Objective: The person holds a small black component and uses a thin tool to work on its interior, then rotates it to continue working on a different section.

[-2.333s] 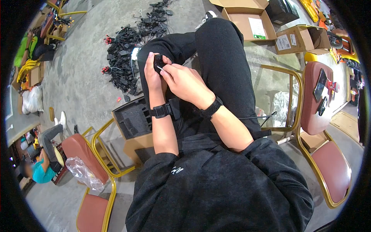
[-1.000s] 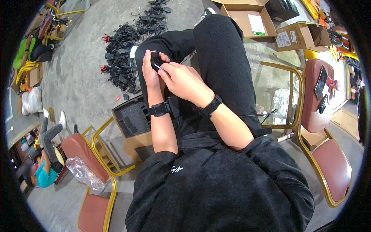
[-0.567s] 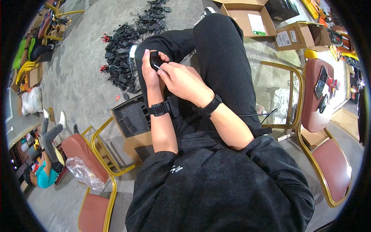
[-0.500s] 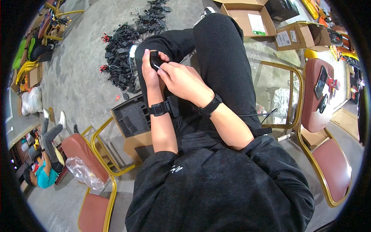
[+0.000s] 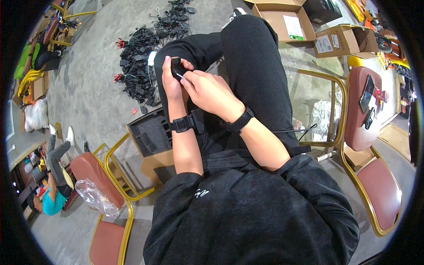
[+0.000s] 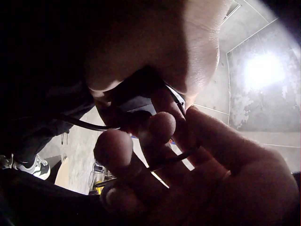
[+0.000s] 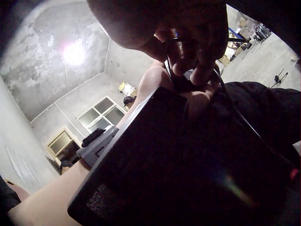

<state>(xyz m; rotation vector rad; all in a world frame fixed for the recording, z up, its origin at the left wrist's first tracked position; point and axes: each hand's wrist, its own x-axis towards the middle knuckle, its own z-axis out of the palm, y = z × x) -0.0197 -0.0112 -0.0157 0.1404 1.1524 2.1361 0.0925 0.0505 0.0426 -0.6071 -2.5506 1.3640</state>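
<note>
Upper centre, I've got the right hand [image 5: 213, 92] in a pinch; left hand [image 5: 172, 82] grips black device [image 5: 177, 69], upper left of right. Pinched metallic rod [image 5: 180, 76] slants up-left toward device; contact unclear.

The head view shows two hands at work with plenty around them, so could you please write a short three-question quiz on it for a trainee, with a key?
1. Multiple choice: what does the left hand hold?
A) a red can
B) a small black object
C) a yellow strap
2. True or false: the right hand rests flat on a cardboard box.
3. Fill in the missing word: the clear plastic lies on a gold-framed ____.

Key:
1. B
2. False; it pinches a thin pale piece at the small black object.
3. chair
</note>
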